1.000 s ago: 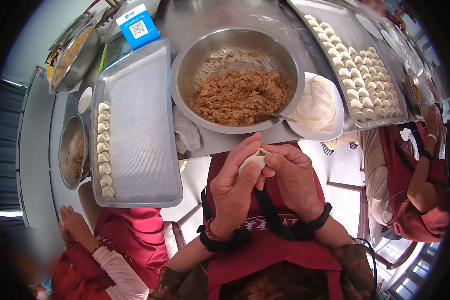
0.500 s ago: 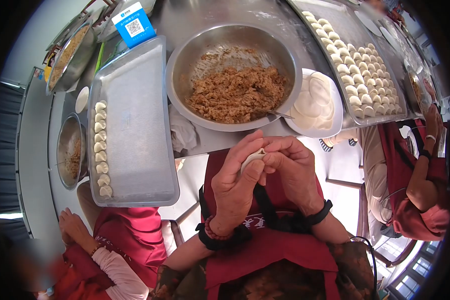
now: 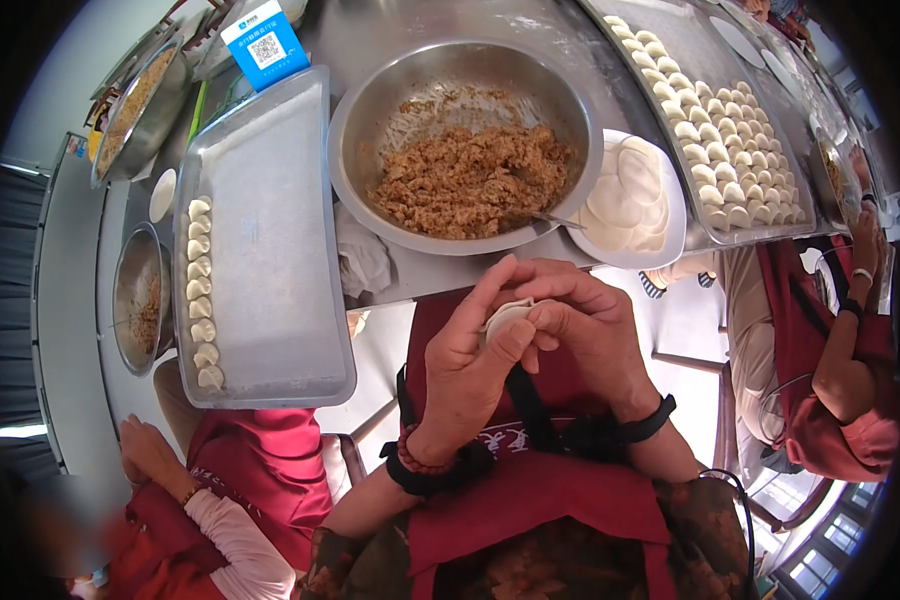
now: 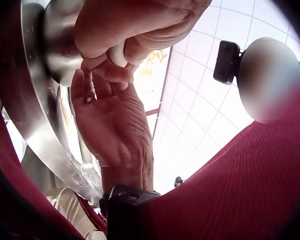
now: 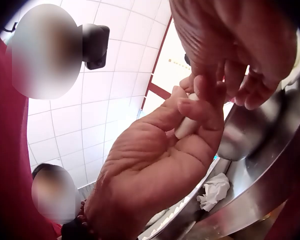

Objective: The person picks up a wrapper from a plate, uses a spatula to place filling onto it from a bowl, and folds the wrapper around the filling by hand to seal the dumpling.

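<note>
A dumpling (image 3: 511, 314) of pale dough, folded over, sits between both hands above the lap in the head view. My left hand (image 3: 467, 365) cradles it, thumb pressed along the near side. The thumb and fingers of my right hand (image 3: 595, 325) pinch its upper right edge. A small part of the dumpling (image 5: 186, 126) shows between the left fingers in the right wrist view, and its pale end (image 4: 118, 54) peeks out in the left wrist view. Just beyond the hands is a steel bowl (image 3: 343, 185) of brown minced filling.
A plate (image 3: 676, 245) of round dough wrappers stands right of the bowl, a spoon handle (image 3: 560, 220) leaning between. Left is a tray (image 3: 270, 250) with one column of dumplings; far right, a fuller tray (image 3: 715, 240). A crumpled white cloth (image 3: 363, 258) lies near the table edge. People sit on both sides.
The opening at the dumpling's top, with filling showing a second ago, is now pressed together along the rim. The view has shifted slightly; both hands stay close together.
</note>
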`<state>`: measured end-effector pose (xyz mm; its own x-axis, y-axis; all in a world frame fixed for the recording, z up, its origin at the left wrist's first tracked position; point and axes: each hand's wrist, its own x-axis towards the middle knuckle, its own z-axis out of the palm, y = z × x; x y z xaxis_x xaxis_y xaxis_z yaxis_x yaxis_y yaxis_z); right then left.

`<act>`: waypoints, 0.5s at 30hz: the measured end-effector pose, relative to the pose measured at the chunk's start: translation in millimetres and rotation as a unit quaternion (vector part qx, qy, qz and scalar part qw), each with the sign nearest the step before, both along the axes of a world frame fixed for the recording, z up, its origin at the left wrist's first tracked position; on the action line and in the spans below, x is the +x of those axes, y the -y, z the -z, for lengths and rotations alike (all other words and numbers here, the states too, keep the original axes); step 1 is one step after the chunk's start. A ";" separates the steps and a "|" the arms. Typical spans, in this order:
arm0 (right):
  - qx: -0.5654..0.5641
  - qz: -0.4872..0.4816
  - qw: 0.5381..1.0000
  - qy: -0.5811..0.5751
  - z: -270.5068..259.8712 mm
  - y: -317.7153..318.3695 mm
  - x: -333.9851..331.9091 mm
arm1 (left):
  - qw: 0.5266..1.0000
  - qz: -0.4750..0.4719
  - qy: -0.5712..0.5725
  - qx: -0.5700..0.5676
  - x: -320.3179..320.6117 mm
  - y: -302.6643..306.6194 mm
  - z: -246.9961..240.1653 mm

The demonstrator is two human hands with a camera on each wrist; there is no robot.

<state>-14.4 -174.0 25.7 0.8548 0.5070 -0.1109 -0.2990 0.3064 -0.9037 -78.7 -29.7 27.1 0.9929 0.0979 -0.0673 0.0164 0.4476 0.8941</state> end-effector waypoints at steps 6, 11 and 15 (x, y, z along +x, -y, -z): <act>0.019 0.037 0.999 0.018 0.0 -3.9 -8.5 | 1.000 0.008 0.012 -0.007 -0.5 3.8 -1.2; 0.008 0.020 1.000 -0.014 1.7 -1.6 -7.6 | 1.000 0.016 0.012 0.021 -3.6 0.7 5.2; 0.028 -0.003 0.999 -0.041 -5.4 -1.2 -7.0 | 0.998 0.020 0.000 0.053 -5.8 -2.2 4.5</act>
